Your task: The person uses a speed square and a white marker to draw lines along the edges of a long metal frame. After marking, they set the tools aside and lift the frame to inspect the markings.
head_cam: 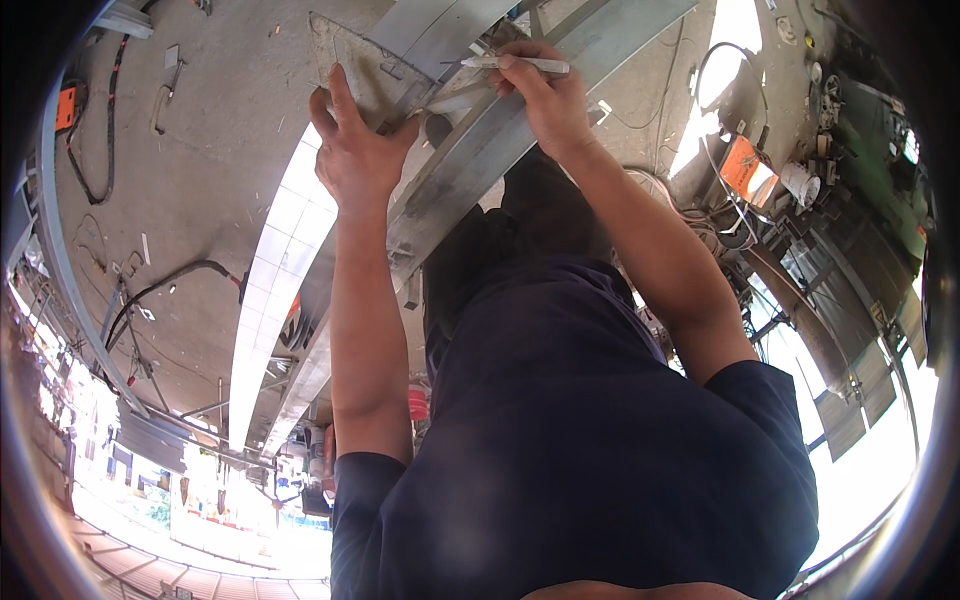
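Observation:
A triangular metal set square [375, 71] lies against a grey steel beam [442, 30] with lines across it. My left hand [364, 154] holds the square at its near edge, index finger on its face and thumb by the base. Between the fingers of my right hand [544, 94] is a white marker pen [525, 64], its thin tip pointing left just past the square's right corner. Beneath my right hand, a long grey steel section [480, 150] runs diagonally. My palm hides part of the square and the beam.
The beam's sunlit face [281, 255] stretches down left, marked with a grid. On the concrete floor are a black cable [112, 112], a C-shaped clamp [161, 105], an orange machine [748, 171] with cables around it and a white bucket [800, 184]. A steel rail [64, 247] curves along the left.

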The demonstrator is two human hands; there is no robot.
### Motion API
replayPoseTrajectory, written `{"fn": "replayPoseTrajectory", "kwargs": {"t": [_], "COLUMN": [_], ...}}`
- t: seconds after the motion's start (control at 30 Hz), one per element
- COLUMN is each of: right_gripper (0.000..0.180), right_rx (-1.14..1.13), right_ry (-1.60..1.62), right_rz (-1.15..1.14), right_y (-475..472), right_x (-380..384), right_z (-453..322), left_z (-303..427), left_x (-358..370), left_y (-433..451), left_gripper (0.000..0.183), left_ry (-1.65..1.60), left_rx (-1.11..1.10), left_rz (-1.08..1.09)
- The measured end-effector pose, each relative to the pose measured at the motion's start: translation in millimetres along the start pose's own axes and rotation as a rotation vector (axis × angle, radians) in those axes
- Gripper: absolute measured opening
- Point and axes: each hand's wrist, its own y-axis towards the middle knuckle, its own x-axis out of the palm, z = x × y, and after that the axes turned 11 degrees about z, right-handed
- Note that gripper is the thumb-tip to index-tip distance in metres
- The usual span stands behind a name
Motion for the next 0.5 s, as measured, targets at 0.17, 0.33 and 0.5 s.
{"fn": "replayPoseTrajectory", "kwargs": {"t": [0.17, 0.33, 0.5], "right_gripper": [0.022, 0.023, 0.022], "right_rx": [-0.04, -0.02, -0.039], "right_ry": [-0.005, -0.017, 0.002], "right_rz": [0.009, 0.013, 0.019], "right_y": [1.6, 1.2, 1.1], "right_x": [0.2, 0.3, 1.8], "right_z": [1.7, 3.0, 3.8], "left_z": [-1.6, -2.8, -3.9], "left_x": [2.3, 2.8, 3.3], "left_y": [-0.4, -0.3, -0.4], "left_gripper": [0.124, 0.124, 0.124], "left_ry": [0.007, 0.005, 0.003], "left_rx": [0.017, 0.012, 0.014], "left_rz": [0.025, 0.026, 0.024]}}
